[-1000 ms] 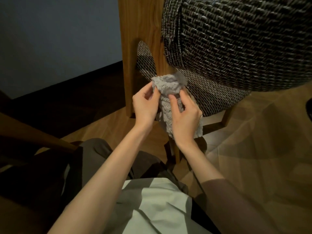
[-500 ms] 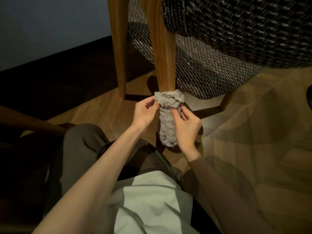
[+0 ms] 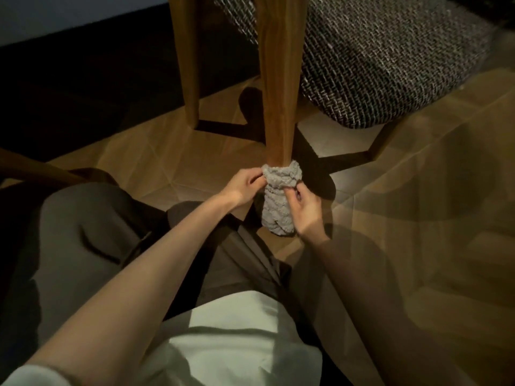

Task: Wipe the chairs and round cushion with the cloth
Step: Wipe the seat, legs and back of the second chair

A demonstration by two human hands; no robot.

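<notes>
Left hand point(image 3: 245, 185) pinching the upper left edge of the cloth point(image 3: 280, 203), fingertips closed on its bunched rim. Right hand point(image 3: 305, 211) gripping the same cloth from the right side, thumb and fingers pressed into the fabric just under the rim. Grey, knobbly cloth wrapped around the bottom of a wooden chair leg point(image 3: 278, 87), covering it down to the floor point(image 3: 418, 218), with a thicker rolled band at the top. Leg rising upright from the wrap to the woven, dark-and-light seat point(image 3: 390, 65) above and to the right. Second wooden leg point(image 3: 186, 65) standing behind and to the left, apart from the wrapped one. Wood-toned floor underneath, crossed by dark shadows. Knee in dark trousers point(image 3: 83, 232) bent at lower left; pale shirt point(image 3: 237, 344) at the bottom edge.
</notes>
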